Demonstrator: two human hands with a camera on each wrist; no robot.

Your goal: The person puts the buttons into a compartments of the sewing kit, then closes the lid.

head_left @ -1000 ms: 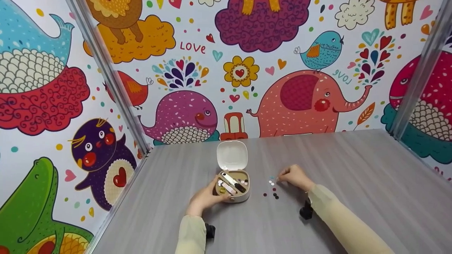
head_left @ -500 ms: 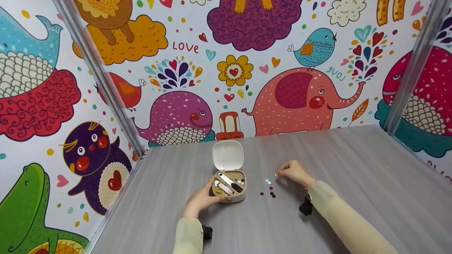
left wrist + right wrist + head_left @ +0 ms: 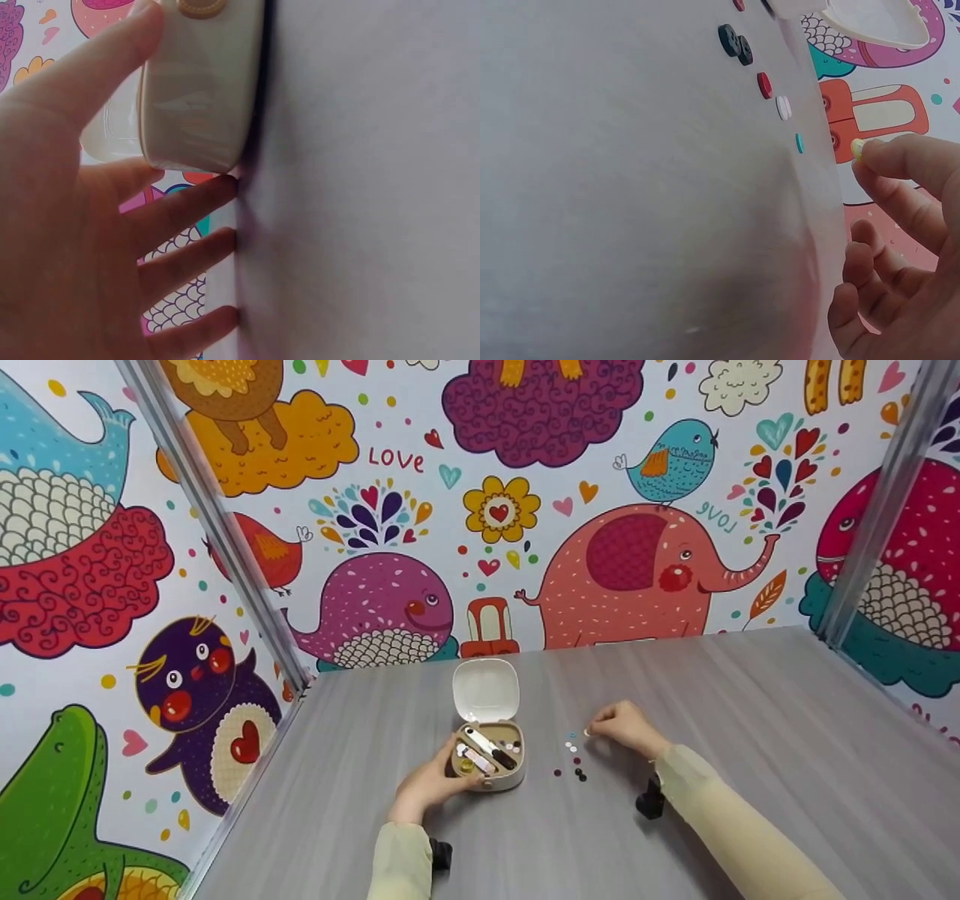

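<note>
I counted on my worktop (image 3: 750, 705): box (image 3: 504, 785), one, with one lid (image 3: 486, 690); blue button (image 3: 799, 143), one; white buttons (image 3: 782, 108), two; dark red buttons (image 3: 764, 85), two; black buttons (image 3: 729, 40), two. My two hands (image 3: 626, 729) held one pale yellow button (image 3: 856, 148). Box contents were too small to count.

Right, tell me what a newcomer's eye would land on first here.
Probably the bright cartoon wall behind the table, where a large coral elephant stands right of a purple whale. Next comes the pale box on the table, its lid up and the left hand holding its side. Then the right hand pinches a tiny yellowish piece near the loose buttons.
</note>
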